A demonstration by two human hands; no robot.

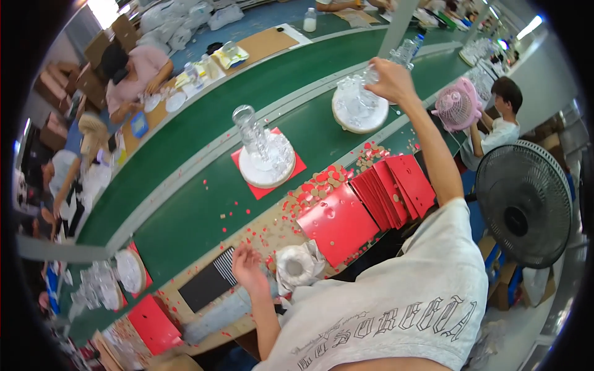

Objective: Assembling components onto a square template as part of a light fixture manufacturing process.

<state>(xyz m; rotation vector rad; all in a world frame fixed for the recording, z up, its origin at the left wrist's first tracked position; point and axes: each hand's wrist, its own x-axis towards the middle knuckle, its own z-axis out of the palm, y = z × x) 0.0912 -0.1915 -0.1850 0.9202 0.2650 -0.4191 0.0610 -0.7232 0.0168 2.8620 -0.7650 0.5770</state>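
Observation:
My right hand (393, 81) reaches far out to the right, its fingers closed on a clear plastic piece (370, 76) above a round white board (362, 128). More crumpled-looking clear plastic lies on that board. My left hand (249, 269) hovers near the bench's front edge with loosely bent fingers and nothing visible in it. Close to it are a black card with a striped end (207, 279) and a roll wrapped in white plastic (296, 264). Mid-belt, a red square sheet (264, 193) lies under another round board (266, 179) holding a tall clear plastic stack (249, 127).
Red sheets (337, 222) and a row of red cards (387, 191) line the near bench among scattered round cut-outs. The green conveyor (179, 216) runs across. A black fan (525, 204) stands at right; a person with a pink fan (458, 105) sits beyond. Other people work opposite.

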